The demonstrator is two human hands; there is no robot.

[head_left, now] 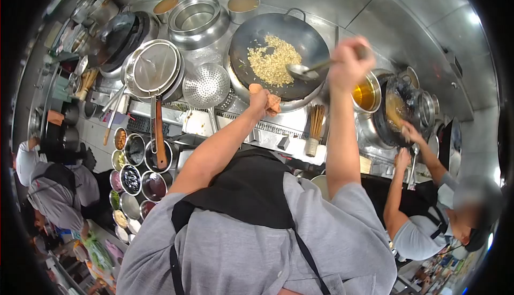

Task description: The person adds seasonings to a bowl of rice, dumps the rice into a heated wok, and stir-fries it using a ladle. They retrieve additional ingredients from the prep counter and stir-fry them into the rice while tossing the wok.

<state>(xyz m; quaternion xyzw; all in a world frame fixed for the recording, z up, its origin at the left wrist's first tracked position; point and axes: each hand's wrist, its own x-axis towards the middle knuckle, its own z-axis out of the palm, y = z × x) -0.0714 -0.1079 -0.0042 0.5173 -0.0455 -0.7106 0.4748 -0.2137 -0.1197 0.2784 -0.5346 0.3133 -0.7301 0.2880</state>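
A large dark wok (248,32) sits on the stove in front of me, with chopped, pale golden food like fried rice (273,60) in it. My left hand (258,102) is closed round a folded orange cloth (273,105) at the wok's near left rim; whatever part of the wok lies under the cloth is hidden. My right hand (349,65), slightly blurred, grips the handle of a metal ladle (303,72). The ladle's bowl is inside the wok, at the right edge of the food.
Left of the wok are a perforated skimmer (206,85), a wooden-handled mesh strainer (155,69) and a steel pot (194,36). A bamboo brush (315,129) stands near my right forearm, beside a pot of yellow oil (365,98). A co-worker (423,220) works at another wok.
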